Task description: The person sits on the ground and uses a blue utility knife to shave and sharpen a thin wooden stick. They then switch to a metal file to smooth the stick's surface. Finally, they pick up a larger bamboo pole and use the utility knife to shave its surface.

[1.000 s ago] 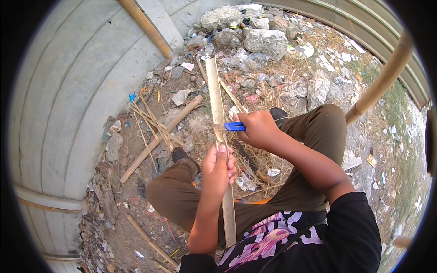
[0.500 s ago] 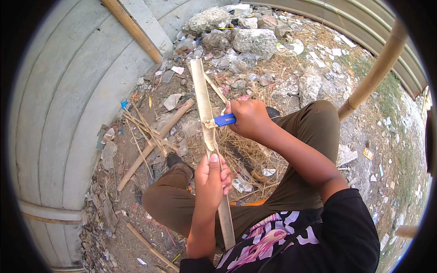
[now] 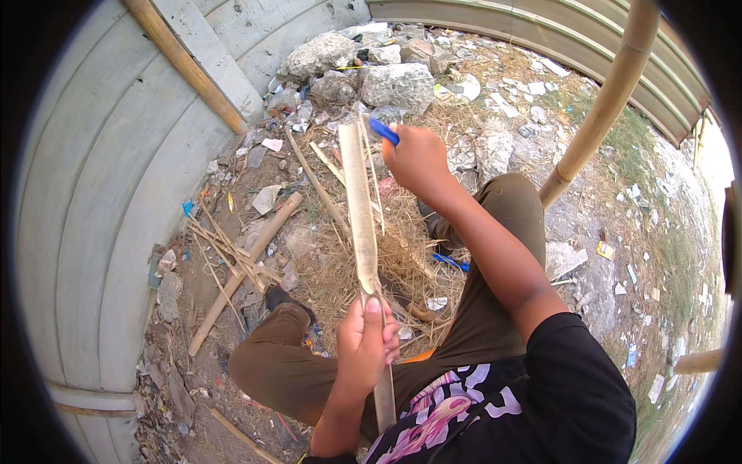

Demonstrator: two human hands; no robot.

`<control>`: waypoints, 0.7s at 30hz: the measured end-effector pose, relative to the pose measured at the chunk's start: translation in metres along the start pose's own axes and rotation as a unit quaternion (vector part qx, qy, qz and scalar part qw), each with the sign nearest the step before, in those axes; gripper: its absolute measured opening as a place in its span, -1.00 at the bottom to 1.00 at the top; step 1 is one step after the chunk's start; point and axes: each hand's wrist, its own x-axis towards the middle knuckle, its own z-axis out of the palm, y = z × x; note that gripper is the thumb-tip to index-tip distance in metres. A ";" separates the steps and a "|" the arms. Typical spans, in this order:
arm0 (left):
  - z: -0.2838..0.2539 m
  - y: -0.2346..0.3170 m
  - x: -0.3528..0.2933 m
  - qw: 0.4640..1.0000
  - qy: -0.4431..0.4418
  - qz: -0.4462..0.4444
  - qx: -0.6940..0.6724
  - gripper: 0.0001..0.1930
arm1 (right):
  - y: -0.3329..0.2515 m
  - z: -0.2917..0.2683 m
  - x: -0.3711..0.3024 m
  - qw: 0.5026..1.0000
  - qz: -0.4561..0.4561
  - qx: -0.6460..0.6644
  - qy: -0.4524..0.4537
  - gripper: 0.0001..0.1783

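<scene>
– In the head view, where's the bamboo piece [image 3: 357, 193]?
– Pointing out from the lap [image 3: 413, 373], with the left hand's [image 3: 361, 332] fingers tight around it.
– And the right hand [image 3: 417, 161]?
– Its fingers squeeze the blue knife [image 3: 384, 131], near the bamboo's far tip. Cut softly, away from the left hand.
</scene>
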 end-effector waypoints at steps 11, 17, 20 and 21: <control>-0.021 0.000 0.003 0.998 0.033 0.026 -0.045 -0.71 | 0.013 -0.018 -0.036 0.956 0.105 0.264 -0.069 -0.55; -0.027 0.008 0.001 0.997 0.048 0.034 -0.055 -0.69 | -0.043 0.003 -0.098 0.960 -0.134 0.200 -0.145 -0.76; -0.031 0.008 0.002 0.996 0.050 0.035 -0.070 -0.69 | -0.047 0.003 -0.104 0.958 -0.207 0.163 -0.109 -0.71; -0.031 0.009 0.001 0.995 0.054 0.035 -0.074 -0.68 | -0.047 0.003 -0.104 0.958 -0.218 0.153 -0.108 -0.71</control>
